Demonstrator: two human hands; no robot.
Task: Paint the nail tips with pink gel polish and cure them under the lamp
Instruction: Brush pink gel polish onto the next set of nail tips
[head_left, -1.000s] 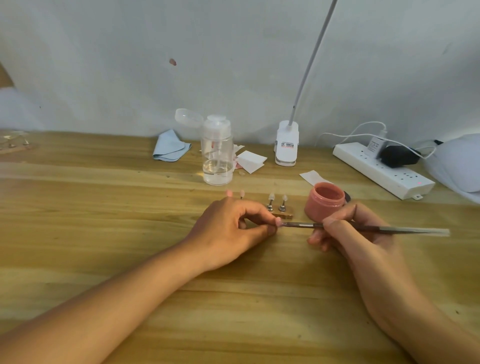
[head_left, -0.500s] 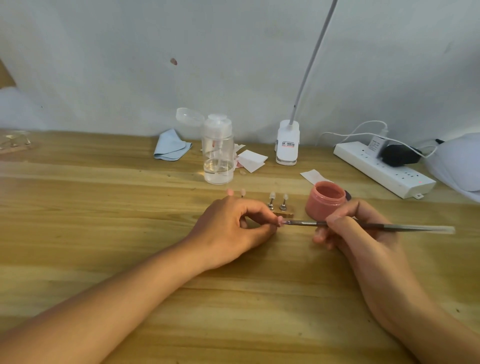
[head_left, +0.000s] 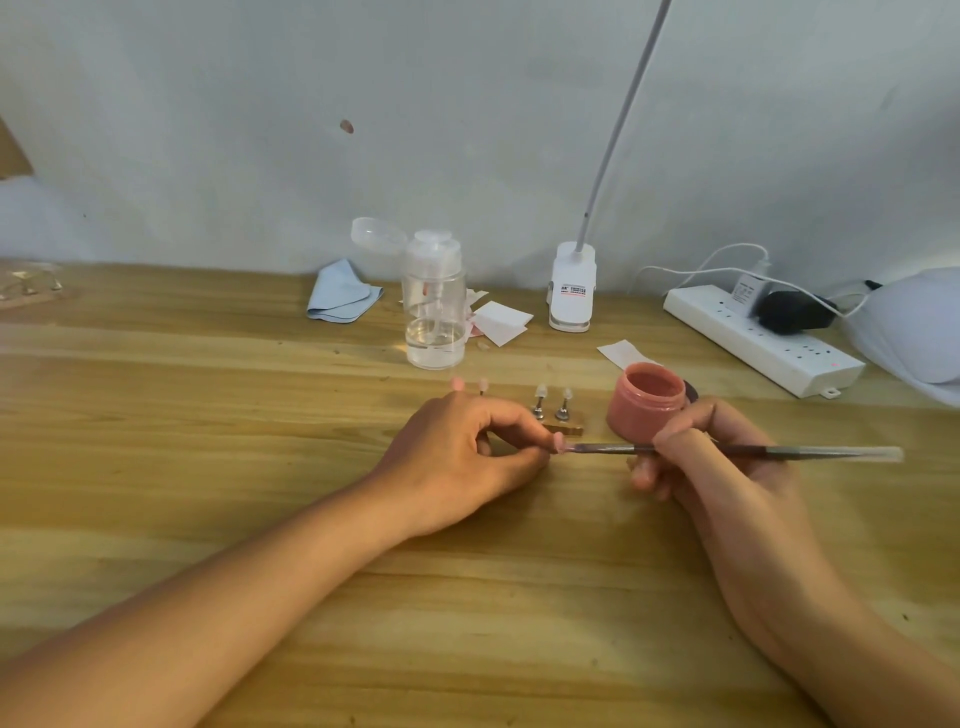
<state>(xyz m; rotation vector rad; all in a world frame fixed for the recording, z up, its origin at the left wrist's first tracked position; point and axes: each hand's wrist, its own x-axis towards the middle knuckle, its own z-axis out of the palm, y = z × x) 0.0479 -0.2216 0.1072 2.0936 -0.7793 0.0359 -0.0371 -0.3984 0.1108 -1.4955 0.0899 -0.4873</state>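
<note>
My left hand (head_left: 467, 452) pinches a small nail tip (head_left: 559, 442) between thumb and forefinger, low over the wooden table. My right hand (head_left: 711, 457) grips a thin brush (head_left: 810, 452) like a pen, its bristle end touching that pink-coated tip. An open pink gel jar (head_left: 649, 406) stands just behind the brush. Behind my left hand a gold holder bar (head_left: 563, 429) carries two unpainted tips on pegs (head_left: 551, 400); two pinkish tips (head_left: 470, 385) peek over my knuckles. The white curing lamp (head_left: 914, 332) sits at the far right edge, partly cut off.
A clear pump bottle (head_left: 434, 312), a blue cloth (head_left: 340, 297), white paper wipes (head_left: 501, 322) and a clip-lamp base (head_left: 571, 291) line the back by the wall. A white power strip (head_left: 763, 338) with plugs lies at the back right. Bare wood table (head_left: 156, 441) spreads left and in front.
The brush has edged slightly along the nail tip; both hands stay in almost the same place.
</note>
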